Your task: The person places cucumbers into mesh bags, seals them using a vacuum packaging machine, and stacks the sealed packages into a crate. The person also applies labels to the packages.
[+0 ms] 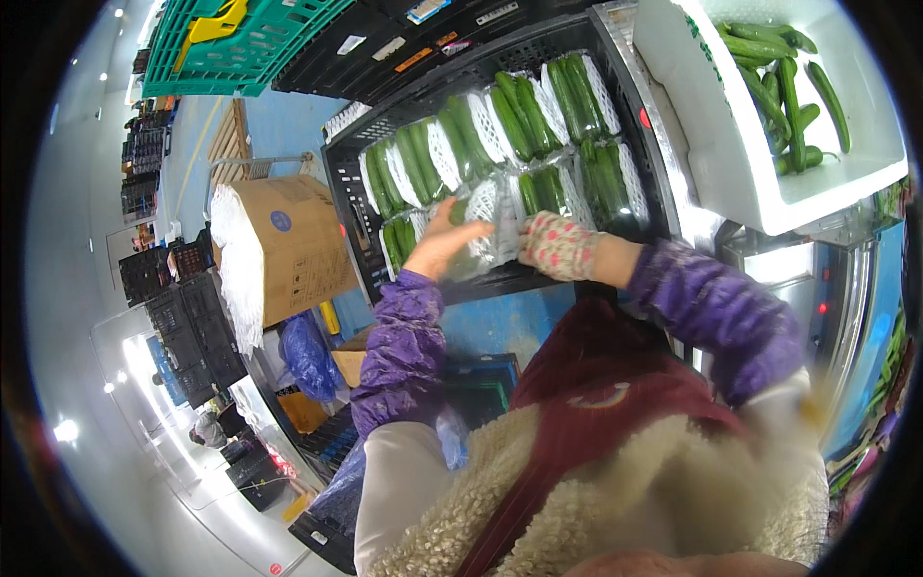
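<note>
A black plastic crate (345, 189) before me holds two rows of clear-wrapped cucumber packs, several of them with white foam netting. My bare left hand (441, 241) has its thumb and fingers around one blurred cucumber pack (477, 213) in the near row. My right hand (559, 249), in a pale glove with red dots, is at the right end of that pack with its fingers curled. Whether those fingers pinch the film is hidden. Just beyond the glove lies another cucumber pack (542, 189).
A white foam box (840, 191) with loose cucumbers (792, 108) stands on the right, beside metal equipment (782, 270). To the left is a cardboard box (303, 245) filled with white netting. Black crates (375, 58) and a green crate (267, 43) stand beyond.
</note>
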`<state>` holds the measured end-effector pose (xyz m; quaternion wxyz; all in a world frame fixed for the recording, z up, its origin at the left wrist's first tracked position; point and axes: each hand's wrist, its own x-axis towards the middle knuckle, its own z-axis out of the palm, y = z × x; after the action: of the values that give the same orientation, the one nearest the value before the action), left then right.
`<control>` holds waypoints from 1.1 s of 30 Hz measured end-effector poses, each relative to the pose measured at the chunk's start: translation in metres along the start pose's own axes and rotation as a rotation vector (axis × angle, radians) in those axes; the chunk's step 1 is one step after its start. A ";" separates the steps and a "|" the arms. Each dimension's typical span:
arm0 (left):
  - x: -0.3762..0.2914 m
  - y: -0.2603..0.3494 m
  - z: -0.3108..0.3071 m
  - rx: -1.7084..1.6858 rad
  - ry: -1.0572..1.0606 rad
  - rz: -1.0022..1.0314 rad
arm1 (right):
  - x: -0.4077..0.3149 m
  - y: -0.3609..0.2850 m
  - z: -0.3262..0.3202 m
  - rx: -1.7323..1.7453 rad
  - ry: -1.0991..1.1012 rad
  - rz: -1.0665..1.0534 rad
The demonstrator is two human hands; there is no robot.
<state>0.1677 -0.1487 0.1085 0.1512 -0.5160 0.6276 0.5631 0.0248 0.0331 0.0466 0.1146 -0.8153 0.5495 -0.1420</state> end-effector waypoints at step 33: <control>-0.010 -0.013 0.038 0.593 0.257 0.013 | 0.012 0.023 0.002 0.018 -0.206 0.092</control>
<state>0.1679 -0.1085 0.0968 0.2108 -0.5122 0.7815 0.2872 0.0097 0.0135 0.0383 0.1843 -0.7985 0.5703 -0.0568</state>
